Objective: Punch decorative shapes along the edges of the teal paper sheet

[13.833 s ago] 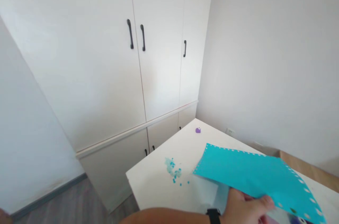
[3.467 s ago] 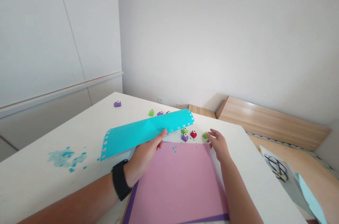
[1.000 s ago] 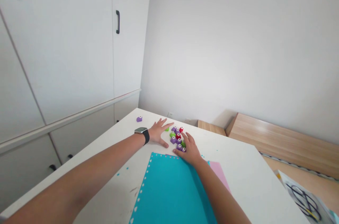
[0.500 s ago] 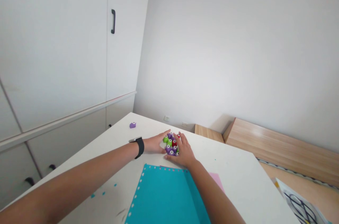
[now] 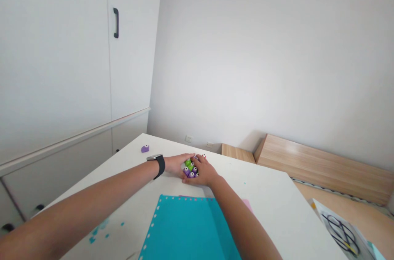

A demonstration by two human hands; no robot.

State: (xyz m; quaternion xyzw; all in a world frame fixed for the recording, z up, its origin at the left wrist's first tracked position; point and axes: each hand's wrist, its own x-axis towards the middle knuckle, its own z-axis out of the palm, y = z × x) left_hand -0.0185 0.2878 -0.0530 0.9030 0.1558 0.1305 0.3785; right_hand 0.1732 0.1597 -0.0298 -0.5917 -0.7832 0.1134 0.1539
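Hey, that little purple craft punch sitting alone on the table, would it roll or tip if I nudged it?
Probably not: the purple craft punch looks squat and flat-based on the white table, so it would likely slide instead. It looks like small plastic, so it's probably light for its size.

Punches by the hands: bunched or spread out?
Bunched. The small craft punches sit packed together between the left hand and right hand; only one purple punch lies off by itself.
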